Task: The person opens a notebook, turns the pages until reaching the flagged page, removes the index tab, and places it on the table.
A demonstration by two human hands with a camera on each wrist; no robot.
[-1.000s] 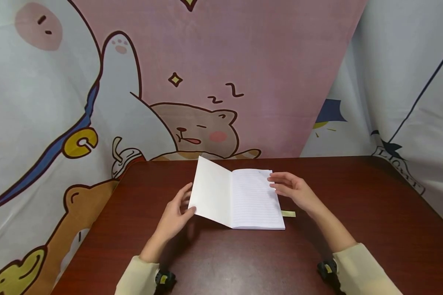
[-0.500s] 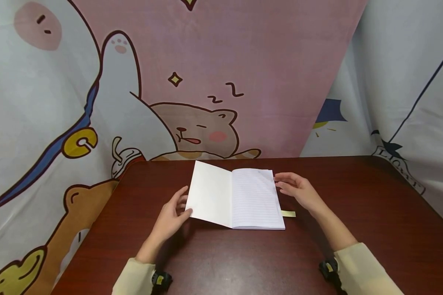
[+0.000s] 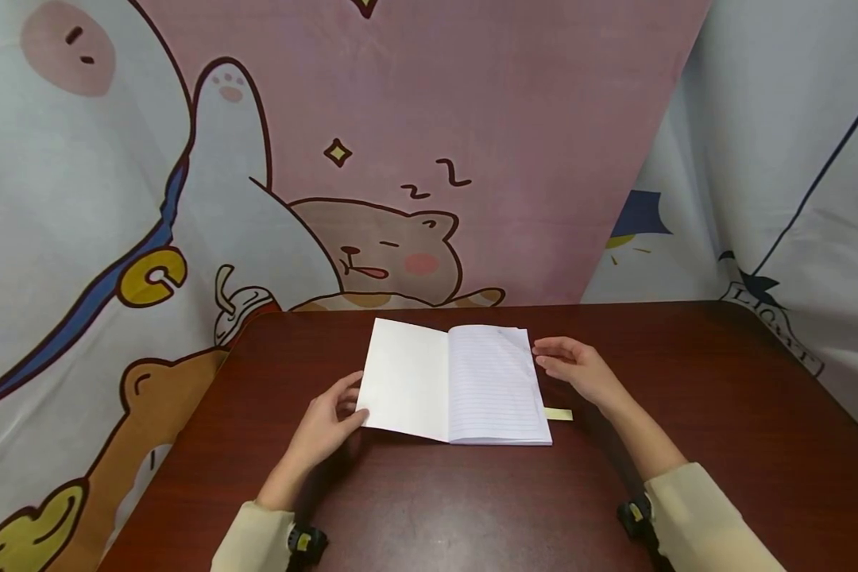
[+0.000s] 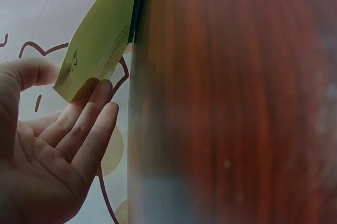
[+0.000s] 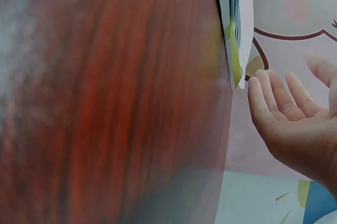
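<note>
A notebook [image 3: 499, 385] lies open on the table, its lined page on the right and the blank white inside of its cover [image 3: 407, 381] on the left. My left hand [image 3: 325, 421] pinches the cover near its lower left corner, thumb on top and fingers beneath. In the left wrist view the cover's yellow-green outer face [image 4: 100, 39] shows, slightly bent and raised off the table. My right hand [image 3: 582, 372] hovers beside the notebook's right edge, fingers loosely bent, holding nothing. A pale yellow tab [image 3: 559, 415] sticks out from the pages near that hand.
The dark red-brown wooden table [image 3: 436, 508] runs under the notebook and both arms. Behind it hangs a pink and white cloth [image 3: 529, 159] with cartoon animals. Each wrist wears a small black camera, such as the left wrist camera [image 3: 307, 543].
The cover has tilted further left and down with my left hand, which moved left and slightly lower. My right hand has drawn off the page to the right. The lined pages stayed put.
</note>
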